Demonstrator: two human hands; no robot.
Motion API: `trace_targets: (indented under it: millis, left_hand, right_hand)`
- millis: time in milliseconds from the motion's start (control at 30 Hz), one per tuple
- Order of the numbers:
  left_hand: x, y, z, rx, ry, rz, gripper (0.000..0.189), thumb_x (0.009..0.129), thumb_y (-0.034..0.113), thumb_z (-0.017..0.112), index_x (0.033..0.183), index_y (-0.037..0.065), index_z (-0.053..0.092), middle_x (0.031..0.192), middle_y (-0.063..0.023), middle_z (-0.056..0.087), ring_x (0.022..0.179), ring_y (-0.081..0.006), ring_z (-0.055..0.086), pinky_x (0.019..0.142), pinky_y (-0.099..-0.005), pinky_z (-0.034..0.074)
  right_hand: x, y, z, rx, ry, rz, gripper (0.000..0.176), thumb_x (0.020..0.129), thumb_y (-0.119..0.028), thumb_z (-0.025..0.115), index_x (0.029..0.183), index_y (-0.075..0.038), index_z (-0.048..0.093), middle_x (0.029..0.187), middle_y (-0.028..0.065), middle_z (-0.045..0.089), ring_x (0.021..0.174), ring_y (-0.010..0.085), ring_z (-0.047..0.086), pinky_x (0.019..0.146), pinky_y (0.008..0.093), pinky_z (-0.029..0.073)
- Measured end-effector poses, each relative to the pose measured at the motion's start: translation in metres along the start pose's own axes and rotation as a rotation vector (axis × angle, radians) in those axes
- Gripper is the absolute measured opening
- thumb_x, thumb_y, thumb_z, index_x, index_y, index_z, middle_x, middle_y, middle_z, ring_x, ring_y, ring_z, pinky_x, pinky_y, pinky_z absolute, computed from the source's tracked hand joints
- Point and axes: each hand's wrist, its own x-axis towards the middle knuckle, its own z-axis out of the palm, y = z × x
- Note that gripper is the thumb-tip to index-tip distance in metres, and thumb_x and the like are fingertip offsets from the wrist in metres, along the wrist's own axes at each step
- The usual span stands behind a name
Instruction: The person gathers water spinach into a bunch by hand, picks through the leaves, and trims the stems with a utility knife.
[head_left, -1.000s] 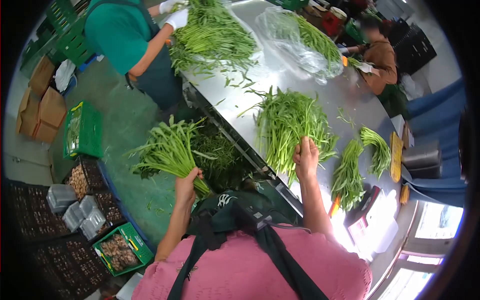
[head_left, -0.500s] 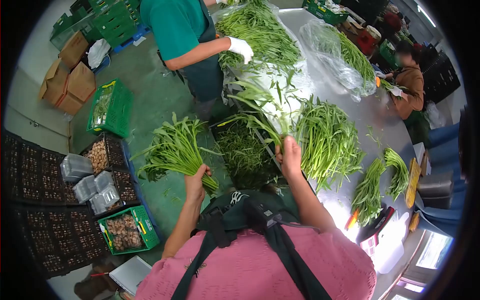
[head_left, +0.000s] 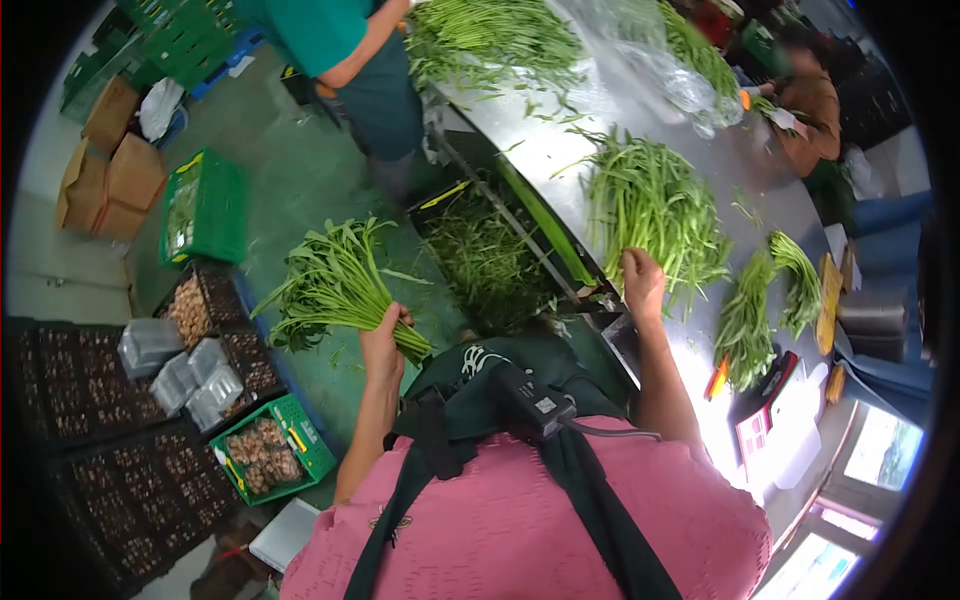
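My left hand (head_left: 381, 345) is closed around the stems of a bunch of water spinach (head_left: 335, 285), its leaves fanning out to the left over the floor. At the table's near edge, my right hand (head_left: 645, 283) has its fingers curled together against a pile of water spinach (head_left: 655, 195). Whatever those fingers pinch is hidden. Between my hands, below the table edge, a dark crate (head_left: 425, 215) holds loose leaves and stem scraps (head_left: 480, 265). Two tied-looking bundles (head_left: 745, 325) lie farther right on the metal table (head_left: 560, 180).
A co-worker in a green shirt (head_left: 315, 35) stands at the far left table side, by a larger heap of greens (head_left: 490, 40). Another person (head_left: 808, 105) works across the table. An orange-handled tool (head_left: 717, 380) lies at right; green crates (head_left: 225, 215) and cartons (head_left: 115, 190) stand left.
My right hand has moved right and down to the pile, and the leafy stalks it held are gone from it. The left hand still holds its bunch. The view has shifted.
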Motion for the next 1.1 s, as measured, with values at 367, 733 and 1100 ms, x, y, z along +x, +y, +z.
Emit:
trace_targets:
  millis: [367,733,1100]
  left_hand:
    - [0.013,-0.025,0.074,0.021,-0.142,-0.004,0.013,0.094,0.008,0.062,0.101,0.002,0.054,0.084,-0.0074,0.059,0.073,-0.0173,0.058,0.066,-0.0327,0.048]
    - [0.0,-0.063,0.134,0.073,-0.108,0.005,0.01,0.094,0.006,0.061,0.098,0.002,0.054,0.083,-0.0076,0.06,0.071,-0.0178,0.058,0.065,-0.033,0.048]
    - [-0.01,-0.057,0.191,0.081,-0.171,-0.013,0.01,0.09,0.003,0.064,0.097,0.0,0.057,0.08,-0.0084,0.062,0.068,-0.0172,0.06,0.063,-0.031,0.051]
  right_hand:
    - [0.032,0.065,-0.055,-0.335,0.157,0.054,0.02,0.088,-0.023,0.063,0.094,-0.004,0.07,0.089,0.0185,0.07,0.08,0.0376,0.068,0.072,0.0443,0.053]
    - [0.072,0.086,-0.094,-0.398,-0.072,-0.037,0.021,0.083,-0.024,0.07,0.085,-0.004,0.067,0.08,0.0137,0.07,0.075,0.0354,0.067,0.068,0.0431,0.053]
    - [0.075,0.004,-0.149,0.634,0.432,-0.059,0.008,0.095,-0.009,0.057,0.096,-0.002,0.06,0.069,-0.0008,0.053,0.057,0.0045,0.045,0.051,0.0219,0.039]
